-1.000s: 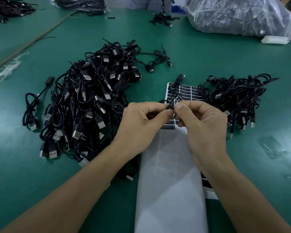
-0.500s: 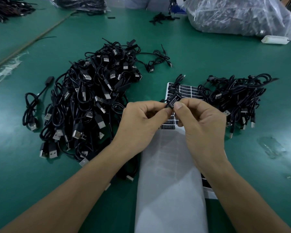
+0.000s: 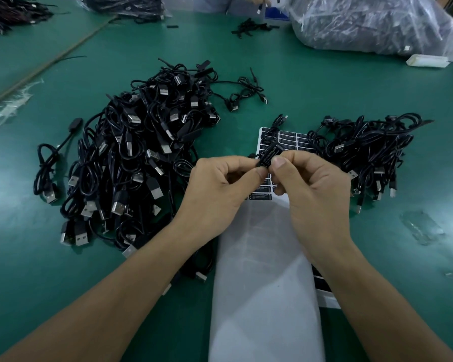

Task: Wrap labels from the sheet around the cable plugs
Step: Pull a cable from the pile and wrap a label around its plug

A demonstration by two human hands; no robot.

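- Fingers [image 3: 279,163] of both hands are pressed together in a pinch on one plug [image 3: 268,157]. My left hand [image 3: 220,184] grips its near end, and my right hand [image 3: 311,189] has thumb and forefinger closed over the label [image 3: 273,152] on its face.
- I hold the plug in the air just above the sheet [image 3: 288,138], at 12 o'clock from my wrists.
- If my right thumb rolls unevenly, the label could go on skewed or creased, and its ends may not meet squarely. I cannot tell how far round it is stuck.
- Pressing too lightly may leave a corner lifted. That corner could then catch on other cables.
- Glue might cling to my thumb and peel the label back when I let go.
- The plug's cord [image 3: 275,126] trails off towards 12 o'clock across the sheet. A tug on it could twist the plug between my fingers, or drag on the unused labels.
- Two heaps lie close by: the big pile [image 3: 131,158] at 9 o'clock and the small pile [image 3: 364,150] at 3 o'clock. I take the small one as finished, so dropping this plug on the wrong side would mix labelled with unlabelled.
- White backing [image 3: 264,283] lies at 6 o'clock over the sheet's near part, so the next label may be awkward to reach.
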